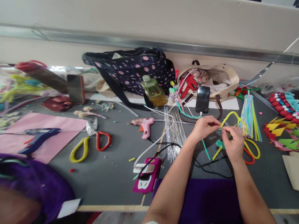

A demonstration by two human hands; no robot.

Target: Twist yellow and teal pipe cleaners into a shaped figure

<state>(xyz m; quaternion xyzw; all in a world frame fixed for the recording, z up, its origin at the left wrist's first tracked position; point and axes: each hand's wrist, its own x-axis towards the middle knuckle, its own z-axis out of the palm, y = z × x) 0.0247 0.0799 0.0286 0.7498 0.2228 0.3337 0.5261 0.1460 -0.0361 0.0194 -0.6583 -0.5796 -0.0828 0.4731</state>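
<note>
Both hands meet over the dark grey table, right of centre. My left hand pinches a yellow pipe cleaner that loops up and to the right. My right hand is closed on the same pipe cleaner just beside it, fingertips almost touching the left hand's. Under my hands lie a teal and yellow twisted pipe-cleaner piece and scissors with yellow and red handles.
A pink glue gun, clear glue sticks, yellow-red shears, a bundle of pipe cleaners, a black phone, a bottle, two bags, a pink phone with cables. A person in purple sits at left.
</note>
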